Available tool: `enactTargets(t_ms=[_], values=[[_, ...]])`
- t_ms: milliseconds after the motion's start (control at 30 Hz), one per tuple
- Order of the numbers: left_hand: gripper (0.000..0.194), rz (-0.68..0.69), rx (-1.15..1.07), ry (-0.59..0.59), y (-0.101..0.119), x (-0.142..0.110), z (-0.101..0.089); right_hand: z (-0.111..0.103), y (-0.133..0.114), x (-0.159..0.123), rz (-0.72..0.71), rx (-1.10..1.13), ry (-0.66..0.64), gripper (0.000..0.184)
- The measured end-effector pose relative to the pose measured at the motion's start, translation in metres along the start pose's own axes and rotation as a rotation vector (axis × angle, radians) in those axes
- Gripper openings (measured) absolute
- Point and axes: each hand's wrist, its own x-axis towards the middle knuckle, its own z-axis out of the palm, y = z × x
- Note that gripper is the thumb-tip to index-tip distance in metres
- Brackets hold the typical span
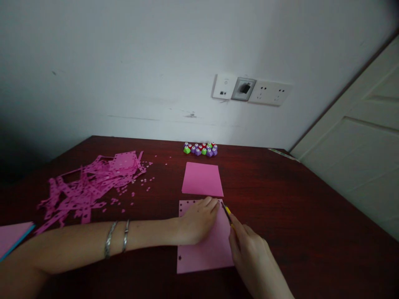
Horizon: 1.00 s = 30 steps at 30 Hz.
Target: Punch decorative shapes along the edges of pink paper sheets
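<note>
A pink sheet of paper (205, 258) lies on the table before me, with small shaped holes punched along its top and left edges. My left hand (199, 220) rests flat on it, palm down, fingers near the top right. My right hand (254, 253) grips a slim cutting tool (228, 210) with a yellow handle and dark tip. The tip meets the sheet's upper right corner. Whether the tool is scissors or a knife I cannot tell, since the fingers cover much of it. Just beyond the sheet lies a plain pink paper square (202, 179).
Pink punched paper strips (90, 187) are heaped at the left, with tiny cutouts (123, 190) scattered beside them. Purple, green and red craft punches (201, 149) stand near the wall. More pink paper (14, 236) lies at the left edge. Wall sockets (269, 92) are above the dark table (296, 207).
</note>
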Motion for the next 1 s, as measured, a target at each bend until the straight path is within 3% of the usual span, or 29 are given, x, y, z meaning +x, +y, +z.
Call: enactTargets(t_ms=[1000], values=[[0.047,0.038,0.064,-0.012,-0.0001,0.0021,-0.0044,0.0010,-0.0065,-0.0039,-0.020,-0.191,-0.112,0.046]])
